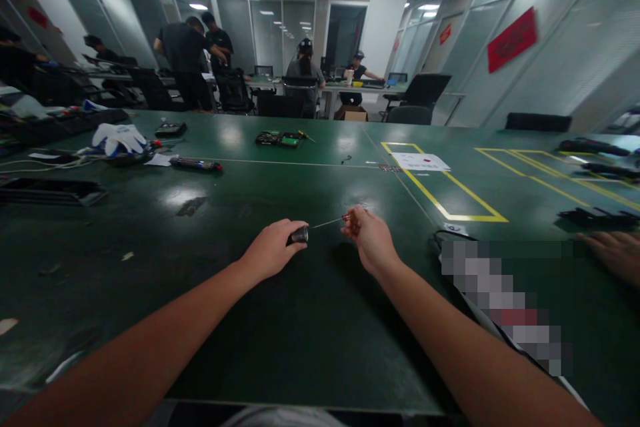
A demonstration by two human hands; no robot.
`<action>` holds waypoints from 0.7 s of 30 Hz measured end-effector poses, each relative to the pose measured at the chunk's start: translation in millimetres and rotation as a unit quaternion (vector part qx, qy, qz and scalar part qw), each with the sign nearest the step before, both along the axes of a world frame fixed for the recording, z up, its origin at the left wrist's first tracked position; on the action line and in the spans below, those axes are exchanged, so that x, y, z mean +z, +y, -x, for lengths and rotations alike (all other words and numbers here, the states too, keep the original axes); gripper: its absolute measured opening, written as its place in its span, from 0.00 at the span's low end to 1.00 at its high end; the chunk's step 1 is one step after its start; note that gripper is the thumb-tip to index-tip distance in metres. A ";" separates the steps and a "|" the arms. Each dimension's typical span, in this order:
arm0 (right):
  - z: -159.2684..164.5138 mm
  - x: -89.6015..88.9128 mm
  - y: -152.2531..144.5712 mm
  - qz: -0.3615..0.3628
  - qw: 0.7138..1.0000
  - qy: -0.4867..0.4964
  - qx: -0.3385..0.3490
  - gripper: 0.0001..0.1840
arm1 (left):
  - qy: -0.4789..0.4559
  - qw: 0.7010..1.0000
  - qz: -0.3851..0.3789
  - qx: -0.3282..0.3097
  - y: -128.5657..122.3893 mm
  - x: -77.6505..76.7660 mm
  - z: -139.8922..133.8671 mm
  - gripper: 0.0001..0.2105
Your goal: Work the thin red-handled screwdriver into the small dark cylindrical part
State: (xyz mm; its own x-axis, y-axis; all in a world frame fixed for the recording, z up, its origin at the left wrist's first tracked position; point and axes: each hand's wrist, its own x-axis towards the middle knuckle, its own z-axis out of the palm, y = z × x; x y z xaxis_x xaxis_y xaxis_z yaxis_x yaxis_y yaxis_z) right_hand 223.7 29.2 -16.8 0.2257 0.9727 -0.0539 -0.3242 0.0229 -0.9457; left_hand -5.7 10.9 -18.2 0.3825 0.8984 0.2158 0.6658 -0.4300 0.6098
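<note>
Left hand [273, 248]: curled around a short dark cylinder [299, 235], one round end showing past the fingers.
Right hand [373, 240]: fingertips pinched narrow on a small reddish piece [345, 217], too small to name; this hand is apart from the left one.
Thin wire [326, 223]: straight, running between the cylinder and the reddish piece.
Green table [280, 347]: below both hands, which are over its near middle; whether the left hand touches it, I cannot tell.
Far left: white gloves [119, 139] in a heap, with a dark pen-shaped tool [195, 164] to their right.
Far middle: a green circuit board [283, 139].
Far right: a sheet of paper [421, 161] lying across yellow tape [475, 218].
Right edge: another person's hand [617, 253], its grip unclear.
</note>
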 end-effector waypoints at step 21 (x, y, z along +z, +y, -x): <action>10.1 9.3 -12.5 -0.106 0.990 -0.094 0.009 0.16 | -0.058 0.998 0.007 0.000 -1.6 6.0 -2.9 0.19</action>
State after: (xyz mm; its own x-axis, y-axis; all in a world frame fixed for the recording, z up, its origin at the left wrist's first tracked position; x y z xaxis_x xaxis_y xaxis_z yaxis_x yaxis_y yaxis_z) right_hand 213.6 16.7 -7.5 0.1955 0.9614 0.1937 -0.1442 0.2235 -0.9640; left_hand -2.8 9.2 -12.2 0.3549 0.9019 0.2460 0.5902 -0.4202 0.6893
